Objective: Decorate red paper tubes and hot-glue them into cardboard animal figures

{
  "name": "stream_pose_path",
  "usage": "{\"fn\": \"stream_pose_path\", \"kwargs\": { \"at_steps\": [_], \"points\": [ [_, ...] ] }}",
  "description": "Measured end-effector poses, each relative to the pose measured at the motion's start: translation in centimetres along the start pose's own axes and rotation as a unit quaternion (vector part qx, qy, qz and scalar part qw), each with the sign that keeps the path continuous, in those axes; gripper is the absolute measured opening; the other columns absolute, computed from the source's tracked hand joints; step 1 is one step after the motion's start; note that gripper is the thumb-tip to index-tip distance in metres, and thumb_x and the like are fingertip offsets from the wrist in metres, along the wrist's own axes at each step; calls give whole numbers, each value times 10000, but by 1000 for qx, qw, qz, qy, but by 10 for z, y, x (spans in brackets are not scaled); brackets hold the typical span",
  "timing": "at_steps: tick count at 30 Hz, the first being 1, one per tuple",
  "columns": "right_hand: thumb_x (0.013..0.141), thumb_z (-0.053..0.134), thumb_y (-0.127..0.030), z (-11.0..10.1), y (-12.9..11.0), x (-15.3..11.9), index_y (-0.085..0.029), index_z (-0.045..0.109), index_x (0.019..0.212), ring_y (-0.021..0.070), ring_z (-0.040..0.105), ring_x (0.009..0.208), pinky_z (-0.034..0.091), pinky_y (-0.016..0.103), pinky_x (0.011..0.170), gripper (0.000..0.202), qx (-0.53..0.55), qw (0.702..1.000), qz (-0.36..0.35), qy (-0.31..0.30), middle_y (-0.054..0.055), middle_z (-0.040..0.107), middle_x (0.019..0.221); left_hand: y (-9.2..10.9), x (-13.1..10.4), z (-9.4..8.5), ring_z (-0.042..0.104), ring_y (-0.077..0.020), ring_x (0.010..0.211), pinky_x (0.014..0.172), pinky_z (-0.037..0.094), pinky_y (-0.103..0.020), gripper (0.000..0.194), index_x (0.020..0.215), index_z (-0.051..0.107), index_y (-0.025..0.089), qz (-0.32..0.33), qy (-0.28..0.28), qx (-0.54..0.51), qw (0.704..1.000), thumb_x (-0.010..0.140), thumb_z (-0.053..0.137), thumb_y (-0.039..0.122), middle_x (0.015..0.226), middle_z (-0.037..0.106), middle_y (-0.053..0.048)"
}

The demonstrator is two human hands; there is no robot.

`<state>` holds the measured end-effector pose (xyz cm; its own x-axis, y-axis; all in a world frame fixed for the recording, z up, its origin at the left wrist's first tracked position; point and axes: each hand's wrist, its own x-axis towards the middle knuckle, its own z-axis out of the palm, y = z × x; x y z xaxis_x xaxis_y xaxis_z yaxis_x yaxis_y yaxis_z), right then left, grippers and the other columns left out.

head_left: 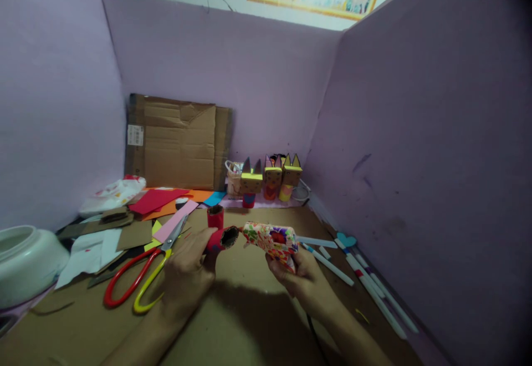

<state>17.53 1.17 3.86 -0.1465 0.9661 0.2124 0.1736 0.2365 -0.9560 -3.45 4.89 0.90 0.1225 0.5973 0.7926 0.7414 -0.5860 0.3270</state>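
Nearest the viewer, a dark cord [315,333] is seen on the cardboard-covered tabletop [233,321], emerging below the right forearm. Above it, a flower-patterned glue gun [266,237] is held by its handle in the right hand [310,283], with the fingers wrapped around the grip; whether the trigger is pressed cannot be told. A red tube [215,242] with blue marks is pinched between the thumb and fingers of the left hand [189,266]. The tube lies to the left of the right hand, beyond the gun's nose, and is borne wholly by the left hand, the nearer of the two.

The tube's long axis is found to run roughly sideways, its open end turned right and partly toward the viewer. The gun's body is laid along much the same line from the opposite side, its nozzle directed left at the upper edge of that open end. Nozzle and rim are very close; contact cannot be confirmed.

Scissors [175,234] are noted beside the left hand, blades pointing away. Just behind the held tube, a second red tube [215,218] is stood upright. White pens [376,288] are laid out at the right. Farther back, cat-eared figures [251,183] are placed near folded cardboard [178,144], which is leaned against the rear partition [266,77].
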Motion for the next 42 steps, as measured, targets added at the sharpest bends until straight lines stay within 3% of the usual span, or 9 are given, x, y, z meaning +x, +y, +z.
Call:
{"fn": "stream_pose_path", "kwargs": {
  "at_steps": [8,17,25,42],
  "points": [
    [745,567,-403,0,1,0,-201,417,649,74,269,472,225,221,441,270,8,1000,-4,-2,-62,330,548,-3,-1,1,667,-183,811,712,498,-280,155,984,632,208,11,1,-14,1000,848,560,225,887,715,-29],
    [750,574,-452,-5,2,-2,-183,490,666,84,314,485,242,219,420,295,3,1000,-8,7,-32,395,579,-8,-3,6,650,-212,937,821,497,-322,238,1034,624,185,9,-23,-32,999,812,555,135,981,706,-65],
    [725,588,-455,0,0,0,-204,416,626,86,286,496,254,228,456,320,1,1000,-5,2,-51,350,554,-8,-5,5,655,-228,939,814,516,-343,240,1052,617,176,21,-17,-34,999,822,550,158,996,703,-84],
    [721,574,-428,3,1,-1,-201,439,679,98,269,536,249,235,485,268,7,1000,-3,5,-46,336,603,-5,-1,4,656,-208,895,785,526,-335,188,1015,607,211,37,-14,-29,999,834,557,194,960,709,-54]
  ]
}}
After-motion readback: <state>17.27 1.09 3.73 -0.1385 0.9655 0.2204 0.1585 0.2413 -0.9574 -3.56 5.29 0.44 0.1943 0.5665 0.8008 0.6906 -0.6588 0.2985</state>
